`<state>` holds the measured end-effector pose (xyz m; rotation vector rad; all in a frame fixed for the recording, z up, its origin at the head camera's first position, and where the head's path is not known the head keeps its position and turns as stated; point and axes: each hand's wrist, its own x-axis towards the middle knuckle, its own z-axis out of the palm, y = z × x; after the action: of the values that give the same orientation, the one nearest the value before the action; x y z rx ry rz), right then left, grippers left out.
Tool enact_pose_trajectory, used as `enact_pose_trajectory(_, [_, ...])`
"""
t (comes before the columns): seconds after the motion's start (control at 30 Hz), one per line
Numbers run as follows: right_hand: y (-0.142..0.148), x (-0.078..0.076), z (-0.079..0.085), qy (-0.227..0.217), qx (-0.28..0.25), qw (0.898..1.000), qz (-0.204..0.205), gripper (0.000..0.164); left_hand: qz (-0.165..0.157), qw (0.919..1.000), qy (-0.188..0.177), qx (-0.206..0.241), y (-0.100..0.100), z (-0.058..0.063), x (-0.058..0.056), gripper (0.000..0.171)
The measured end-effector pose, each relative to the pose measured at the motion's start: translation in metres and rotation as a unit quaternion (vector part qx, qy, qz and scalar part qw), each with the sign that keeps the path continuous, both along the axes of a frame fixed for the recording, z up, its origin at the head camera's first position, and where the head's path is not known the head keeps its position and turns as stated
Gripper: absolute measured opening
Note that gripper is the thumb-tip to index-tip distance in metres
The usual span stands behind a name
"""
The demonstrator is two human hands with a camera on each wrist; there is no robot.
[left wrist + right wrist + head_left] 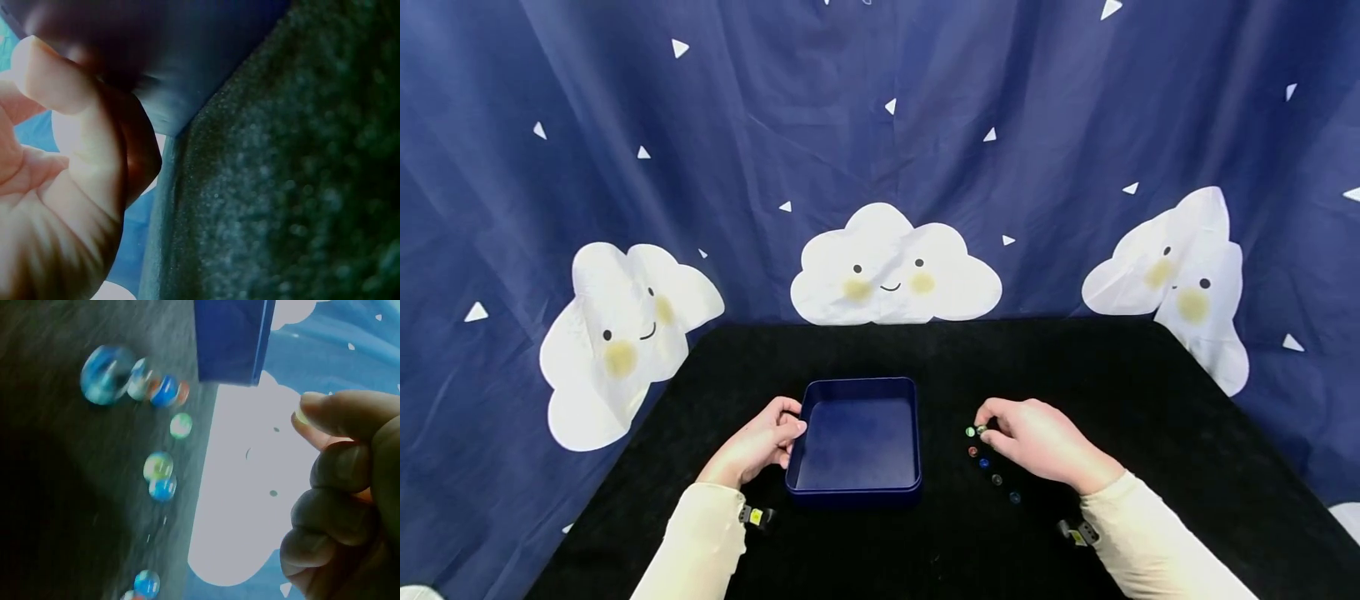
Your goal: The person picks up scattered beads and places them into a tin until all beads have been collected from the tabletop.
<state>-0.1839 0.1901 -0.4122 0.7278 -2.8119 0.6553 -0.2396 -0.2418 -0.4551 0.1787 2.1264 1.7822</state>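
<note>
On the black cloth sits a square dark blue tray [854, 492] with low walls and a bare inside. My left hand [765, 440] grips its left wall, thumb at the rim and fingers curled against the outside; the left wrist view shows these fingers [94, 125] close up under the tray wall. To the right of the tray, my right hand [1045, 437] pinches a small yellow-green glass marble [302, 416] between thumb and forefinger. Beside those fingertips lies a green marble [970, 432]. A red marble [973, 451] and a blue marble [984, 463] follow in a slanting row.
Nearer me, the row continues with a clear marble [997, 479] and a dark blue marble [1015, 497]. Black cloth [1000, 358] covers the table. Behind it hangs a blue curtain [1045, 183] with white clouds and triangles. Each wrist carries a small camera.
</note>
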Motion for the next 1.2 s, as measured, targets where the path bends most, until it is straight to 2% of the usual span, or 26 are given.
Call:
enact_pose_trajectory(0.13, [-0.018, -0.006, -0.001, -0.010, -0.014, 1.000, 0.024, 0.011, 0.001, 1.0000, 0.003, 0.000, -0.002, -0.001, 0.001, 0.042])
enact_pose_trajectory(0.3, [-0.039, -0.011, -0.001, 0.007, -0.004, 0.999, 0.034, 0.010, -0.006, 1.0000, 0.001, 0.004, 0.000, -0.003, -0.001, 0.043])
enact_pose_trajectory(0.53, [-0.066, -0.016, 0.006, 0.031, -0.002, 0.998, 0.055, 0.012, 0.008, 0.9999, 0.009, -0.002, 0.000, 0.000, -0.002, 0.041])
enact_pose_trajectory(0.8, [-0.079, -0.020, 0.003, 0.024, -0.002, 0.997, 0.070, 0.012, 0.004, 1.0000, -0.003, 0.001, 0.000, -0.006, 0.003, 0.038])
enact_pose_trajectory(0.97, [-0.087, -0.021, 0.001, 0.022, 0.001, 0.997, 0.078, 0.012, 0.006, 1.0000, 0.002, 0.001, -0.001, -0.007, 0.006, 0.040])
enact_pose_trajectory(1.2, [-0.094, -0.025, 0.007, 0.038, 0.012, 0.996, 0.083, 0.014, 0.004, 1.0000, 0.004, 0.002, -0.001, -0.005, 0.000, 0.039])
